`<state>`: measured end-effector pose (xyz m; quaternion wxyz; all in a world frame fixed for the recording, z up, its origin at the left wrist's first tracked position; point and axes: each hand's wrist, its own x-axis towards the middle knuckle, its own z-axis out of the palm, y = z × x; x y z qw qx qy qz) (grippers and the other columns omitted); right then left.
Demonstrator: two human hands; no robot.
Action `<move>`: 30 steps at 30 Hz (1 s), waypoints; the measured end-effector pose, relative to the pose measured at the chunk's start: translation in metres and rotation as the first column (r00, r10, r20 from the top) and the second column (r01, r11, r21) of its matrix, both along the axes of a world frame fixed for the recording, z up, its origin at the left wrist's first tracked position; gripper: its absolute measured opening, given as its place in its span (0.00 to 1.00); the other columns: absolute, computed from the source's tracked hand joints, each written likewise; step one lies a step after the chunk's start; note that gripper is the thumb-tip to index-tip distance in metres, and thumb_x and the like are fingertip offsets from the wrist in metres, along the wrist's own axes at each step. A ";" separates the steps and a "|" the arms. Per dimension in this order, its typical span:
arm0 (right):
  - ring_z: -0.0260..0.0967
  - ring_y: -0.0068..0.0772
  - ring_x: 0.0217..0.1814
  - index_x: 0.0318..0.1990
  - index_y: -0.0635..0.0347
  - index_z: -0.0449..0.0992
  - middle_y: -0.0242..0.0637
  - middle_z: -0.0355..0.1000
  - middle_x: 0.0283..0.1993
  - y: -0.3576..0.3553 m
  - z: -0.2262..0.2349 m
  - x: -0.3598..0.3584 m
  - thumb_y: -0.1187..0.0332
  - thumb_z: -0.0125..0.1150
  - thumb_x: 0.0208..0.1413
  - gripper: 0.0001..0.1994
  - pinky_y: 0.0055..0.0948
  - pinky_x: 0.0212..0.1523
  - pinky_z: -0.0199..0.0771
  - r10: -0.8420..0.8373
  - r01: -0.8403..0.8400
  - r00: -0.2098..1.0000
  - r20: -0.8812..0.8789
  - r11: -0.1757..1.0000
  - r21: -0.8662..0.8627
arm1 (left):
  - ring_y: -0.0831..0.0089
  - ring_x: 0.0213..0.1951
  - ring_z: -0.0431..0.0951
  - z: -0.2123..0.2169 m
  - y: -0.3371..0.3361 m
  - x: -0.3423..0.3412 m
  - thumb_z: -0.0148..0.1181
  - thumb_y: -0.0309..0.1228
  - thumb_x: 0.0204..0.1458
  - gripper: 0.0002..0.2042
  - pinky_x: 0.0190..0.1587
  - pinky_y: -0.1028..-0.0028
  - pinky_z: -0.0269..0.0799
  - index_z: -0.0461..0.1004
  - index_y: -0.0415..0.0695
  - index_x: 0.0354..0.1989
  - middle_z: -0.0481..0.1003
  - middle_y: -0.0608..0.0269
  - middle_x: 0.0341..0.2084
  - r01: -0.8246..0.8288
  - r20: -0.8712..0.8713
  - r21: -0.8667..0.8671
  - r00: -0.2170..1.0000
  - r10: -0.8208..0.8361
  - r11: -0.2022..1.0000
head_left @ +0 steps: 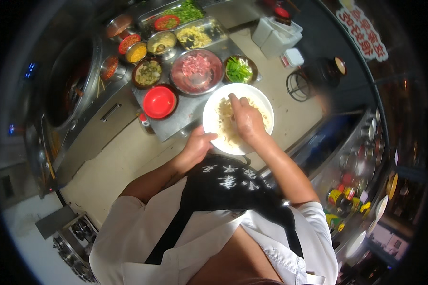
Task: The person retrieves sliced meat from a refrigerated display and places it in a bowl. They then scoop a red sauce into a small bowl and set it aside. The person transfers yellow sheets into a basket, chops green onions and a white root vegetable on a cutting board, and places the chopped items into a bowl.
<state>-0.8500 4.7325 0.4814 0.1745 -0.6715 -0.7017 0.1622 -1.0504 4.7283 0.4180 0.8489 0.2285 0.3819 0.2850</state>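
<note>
A wide white bowl [267, 101] is tilted toward me, just in front of my black apron [209, 187]. Inside lie pale, cream-coloured food pieces [227, 137], whose exact kind I cannot make out. My left hand [198, 144] grips the bowl's near left rim, with its thumb over the edge. Over the bowl, my right hand [248, 119] has its fingers curled down among the pale pieces, and the fingertips are mostly hidden. Beyond the rim stand a metal bowl of raw pink meat [196, 66] and a dark bowl of chopped green onion [238, 70].
A red bowl [159, 101] sits on the metal counter to the left. Farther back are several small bowls and metal trays [209, 32] of toppings. A large dark wok [73, 80] stands far left. White containers [276, 35] and a black wire stand [298, 85] are at the right.
</note>
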 end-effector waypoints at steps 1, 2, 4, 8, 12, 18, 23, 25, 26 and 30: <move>0.75 0.60 0.39 0.66 0.61 0.64 0.55 0.72 0.44 0.015 0.004 0.000 0.74 0.54 0.57 0.26 0.51 0.40 0.76 0.022 -0.022 1.000 0.003 1.000 0.001 | 0.60 0.53 0.79 0.001 0.013 -0.001 0.51 0.18 0.59 0.22 0.56 0.60 0.78 0.65 0.35 0.63 0.76 0.50 0.54 -0.015 0.042 0.028 0.999 0.014 0.999; 0.75 0.55 0.42 0.66 0.57 0.66 0.53 0.72 0.45 0.029 0.008 -0.001 0.74 0.52 0.58 0.26 0.47 0.43 0.74 0.028 -0.027 0.999 0.016 0.997 -0.076 | 0.61 0.54 0.79 0.002 0.023 -0.001 0.51 0.18 0.59 0.22 0.56 0.61 0.78 0.65 0.35 0.63 0.76 0.51 0.54 -0.035 -0.013 0.010 0.999 0.035 0.999; 0.74 0.51 0.44 0.64 0.55 0.68 0.51 0.73 0.46 0.059 0.018 -0.004 0.74 0.55 0.57 0.25 0.44 0.47 0.72 0.124 -0.135 0.985 0.117 0.987 0.092 | 0.60 0.54 0.79 0.007 0.046 -0.005 0.51 0.18 0.59 0.22 0.56 0.61 0.78 0.65 0.34 0.63 0.76 0.51 0.55 -0.068 0.008 -0.002 0.998 0.068 0.998; 0.72 0.45 0.48 0.59 0.55 0.74 0.48 0.75 0.48 0.096 0.025 0.001 0.75 0.61 0.52 0.23 0.38 0.53 0.66 0.159 -0.199 0.978 0.135 0.906 0.373 | 0.59 0.57 0.77 0.011 0.071 -0.013 0.51 0.19 0.59 0.23 0.59 0.59 0.75 0.63 0.33 0.65 0.75 0.50 0.57 -0.118 0.089 0.042 0.990 0.114 0.992; 0.71 0.53 0.52 0.57 0.59 0.74 0.50 0.73 0.53 0.150 -0.020 0.073 0.75 0.65 0.50 0.23 0.46 0.53 0.69 0.001 0.043 0.994 -0.108 0.910 0.411 | 0.56 0.63 0.73 0.005 0.086 -0.027 0.51 0.17 0.57 0.26 0.67 0.56 0.68 0.60 0.32 0.67 0.72 0.47 0.61 -0.314 0.028 0.005 0.949 0.314 0.949; 0.75 0.48 0.38 0.61 0.67 0.65 0.51 0.75 0.39 0.191 -0.173 0.189 0.72 0.56 0.61 0.21 0.42 0.41 0.78 -0.209 0.178 0.954 -0.214 0.972 -0.154 | 0.52 0.63 0.72 -0.007 0.096 -0.039 0.52 0.18 0.54 0.31 0.64 0.51 0.71 0.58 0.35 0.70 0.69 0.47 0.64 -0.565 -0.161 0.033 0.811 0.562 0.825; 0.73 0.28 0.30 0.54 0.65 0.70 0.41 0.76 0.39 0.202 -0.206 0.205 0.75 0.52 0.62 0.14 0.25 0.25 0.74 -0.519 -0.033 0.565 -0.641 0.763 -0.646 | 0.52 0.60 0.74 -0.007 0.084 -0.018 0.51 0.19 0.55 0.29 0.59 0.51 0.76 0.61 0.37 0.68 0.71 0.49 0.61 -0.803 -0.199 0.028 0.579 0.791 0.595; 0.71 0.26 0.29 0.50 0.64 0.71 0.39 0.74 0.37 0.215 -0.194 0.209 0.77 0.51 0.60 0.11 0.25 0.24 0.72 -0.494 -0.091 0.507 -0.706 0.784 -0.614 | 0.52 0.59 0.75 -0.008 0.076 -0.004 0.52 0.19 0.55 0.28 0.57 0.51 0.77 0.62 0.38 0.68 0.72 0.49 0.60 -0.856 -0.141 0.053 0.503 0.852 0.514; 0.72 0.26 0.29 0.50 0.64 0.71 0.38 0.73 0.36 0.225 -0.187 0.214 0.77 0.50 0.60 0.11 0.25 0.24 0.72 -0.495 -0.103 0.531 -0.687 0.767 -0.633 | 0.52 0.59 0.76 -0.008 0.072 0.002 0.52 0.19 0.54 0.29 0.57 0.51 0.77 0.62 0.38 0.68 0.73 0.49 0.59 -0.882 -0.171 0.045 0.456 0.873 0.470; 0.72 0.27 0.29 0.49 0.64 0.71 0.38 0.74 0.37 0.273 -0.165 0.234 0.76 0.51 0.60 0.11 0.25 0.24 0.73 -0.434 -0.159 0.624 -0.650 0.744 -0.649 | 0.52 0.57 0.77 -0.011 0.052 0.029 0.54 0.20 0.53 0.30 0.57 0.50 0.77 0.61 0.39 0.68 0.73 0.49 0.59 -0.931 -0.122 0.043 0.354 0.927 0.361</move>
